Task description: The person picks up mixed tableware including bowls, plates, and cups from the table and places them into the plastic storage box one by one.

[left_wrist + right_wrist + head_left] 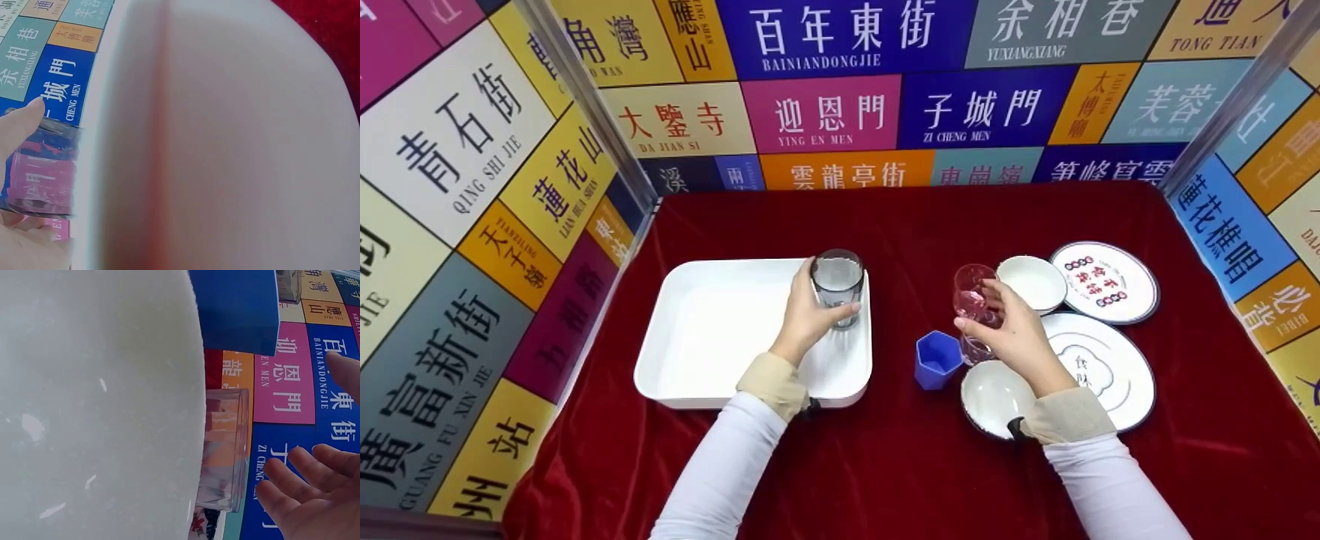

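My left hand (801, 321) grips a grey see-through glass (838, 285), thumb and fingers around its side, at the right end of a white rectangular tray (720, 322). In the left wrist view the glass (42, 174) shows between thumb and fingers, while the tray's pale wall (236, 140) fills most of the picture. My right hand (1024, 341) overlaps a pink see-through glass (971, 289) in the head view. Seen from the right wrist, that hand (315, 478) has its fingers spread and bare, apart from the glass (222, 450) standing behind a white bowl's wall (101, 405).
A blue angular cup (937, 364) stands left of a white bowl (996, 394), close to my right wrist. Farther back are another white bowl (1031, 281), a plate with red lettering (1104, 281) and a larger plate (1125, 375). Sign-covered panels (825, 112) enclose the red cloth (885, 465).
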`<state>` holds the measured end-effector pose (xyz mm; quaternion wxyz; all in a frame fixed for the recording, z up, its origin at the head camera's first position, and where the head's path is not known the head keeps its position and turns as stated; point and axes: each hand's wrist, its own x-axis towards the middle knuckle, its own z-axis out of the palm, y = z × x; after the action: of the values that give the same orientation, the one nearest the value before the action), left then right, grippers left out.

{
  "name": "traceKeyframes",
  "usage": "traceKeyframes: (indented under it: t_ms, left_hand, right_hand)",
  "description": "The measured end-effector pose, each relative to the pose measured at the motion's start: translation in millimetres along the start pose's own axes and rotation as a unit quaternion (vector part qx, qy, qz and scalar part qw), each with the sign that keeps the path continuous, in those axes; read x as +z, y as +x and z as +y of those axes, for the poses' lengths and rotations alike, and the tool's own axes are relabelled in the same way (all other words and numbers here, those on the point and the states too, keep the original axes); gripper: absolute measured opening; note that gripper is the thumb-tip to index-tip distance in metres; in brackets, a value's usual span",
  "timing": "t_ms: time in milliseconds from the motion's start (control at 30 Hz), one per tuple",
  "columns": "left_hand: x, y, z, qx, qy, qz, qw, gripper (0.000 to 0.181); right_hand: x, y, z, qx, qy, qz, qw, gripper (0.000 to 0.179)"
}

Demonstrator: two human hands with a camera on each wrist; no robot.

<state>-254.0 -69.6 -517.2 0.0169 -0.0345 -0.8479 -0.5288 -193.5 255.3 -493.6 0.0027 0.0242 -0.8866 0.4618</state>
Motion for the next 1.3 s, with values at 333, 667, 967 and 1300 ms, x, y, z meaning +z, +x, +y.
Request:
traceKeyframes:
  t_ms: [333, 667, 967, 1300]
  left_hand:
    - [-3.5, -3.2, 10.3, 0.008, -0.011, 0.000, 0.9999, 0.115]
    - [-2.3, -5.8, 14.3, 0.034, -0.011, 0.012, 0.9993, 0.114]
    - [-0.9, -7.6, 15.7, 0.057, 0.013, 0.025, 0.9980, 0.113]
    - [-0.4, -10.7, 21.7, 0.063, 0.027, 0.020, 0.9974, 0.114]
  right_hand:
    - [-1, -3.4, 8, 0.009, -0.013, 0.001, 0.9999, 0.087]
    - [-3, -6.4, 12, 0.015, -0.028, -0.005, 0.9995, 0.085]
    - [-4, -8.3, 14, 0.017, -0.041, -0.012, 0.9989, 0.082]
    - [-6, -9.1, 14, 0.022, -0.073, -0.031, 0.9966, 0.087]
